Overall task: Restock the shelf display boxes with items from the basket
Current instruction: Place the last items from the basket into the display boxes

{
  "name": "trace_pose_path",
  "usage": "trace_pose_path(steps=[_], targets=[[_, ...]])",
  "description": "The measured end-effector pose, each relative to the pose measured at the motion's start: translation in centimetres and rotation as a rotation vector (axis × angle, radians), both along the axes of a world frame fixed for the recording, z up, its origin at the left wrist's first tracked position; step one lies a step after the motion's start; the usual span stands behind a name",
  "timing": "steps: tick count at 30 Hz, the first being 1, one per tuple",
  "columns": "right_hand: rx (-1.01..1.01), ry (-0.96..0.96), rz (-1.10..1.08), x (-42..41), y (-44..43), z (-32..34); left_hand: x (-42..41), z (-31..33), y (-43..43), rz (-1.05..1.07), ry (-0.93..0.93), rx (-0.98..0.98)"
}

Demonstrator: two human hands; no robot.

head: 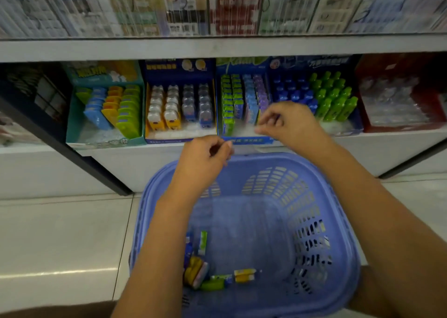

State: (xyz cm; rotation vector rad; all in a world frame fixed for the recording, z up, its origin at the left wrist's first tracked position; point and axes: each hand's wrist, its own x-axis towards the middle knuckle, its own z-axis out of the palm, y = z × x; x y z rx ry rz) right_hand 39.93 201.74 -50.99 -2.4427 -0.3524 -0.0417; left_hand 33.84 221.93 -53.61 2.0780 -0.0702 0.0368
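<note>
Shop shelf [217, 49] at 12 o'clock w/ boxes [244, 139], basket [266, 159] at 6, items [200, 269] at its 7; L hand [203, 162], R hand [290, 124] curled, contents can't tell, so reaching in could topple packed rows [227, 99].

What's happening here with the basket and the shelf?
A person is at a blue basket in front of a shelf of display boxes. The left hand and right hand are above the basket's far rim, near the blue box of green, blue and purple packs. Their fingers are curled, and blur hides whether they pinch anything. A few small packs lie in the basket's bottom.
</note>
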Motion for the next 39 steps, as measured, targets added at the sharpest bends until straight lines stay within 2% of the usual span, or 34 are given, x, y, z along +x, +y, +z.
trace_pose_path(steps=[2,5,7,10,15,18,22,27,30,32,35,37,39], targets=[[-0.011,0.253,0.13,-2.7,1.1,-2.6,-0.2,-1.3,0.4,-0.084,0.236,0.077],[-0.26,0.676,0.349,-6.1,3.3,-8.9,-1.0,-5.7,0.9,-0.24,0.543,0.361],[-0.435,0.829,0.469,-8.2,4.2,-13.7,-2.3,-9.8,0.9,-0.382,0.684,0.588],[-0.587,0.994,0.589,-10.7,4.5,-19.5,-5.7,-15.2,0.9,-0.519,0.878,0.764],[-0.734,1.079,0.672,-13.0,4.3,-24.6,-8.3,-18.4,1.6,-0.667,0.932,0.896],[-0.805,1.044,0.729,-13.4,4.8,-25.6,-8.5,-18.8,1.7,-0.726,0.902,0.98],[-0.893,0.977,0.829,-13.1,5.8,-25.7,-8.7,-19.2,0.8,-0.688,0.909,1.049],[-0.813,1.025,0.816,-12.8,4.3,-26.0,-8.4,-19.0,0.5,-0.628,0.984,1.025],[-0.757,1.061,0.755,-12.7,3.0,-25.9,-8.6,-18.7,0.3,-0.695,1.042,0.981],[-0.719,1.095,0.71,-12.7,2.2,-25.6,-8.4,-18.3,0.2,-0.768,1.076,1.049],[-0.595,1.139,0.659,-11.9,1.2,-24.6,-8.2,-18.4,0.2,-0.765,1.123,1.04],[-0.478,1.191,0.605,-11.1,0.8,-23.4,-8.6,-19.0,0.5,-0.817,1.084,1.015],[-0.288,1.253,0.469,-10.4,0.5,-22.1,-8.6,-19.3,0.8,-0.769,0.944,1.05]])
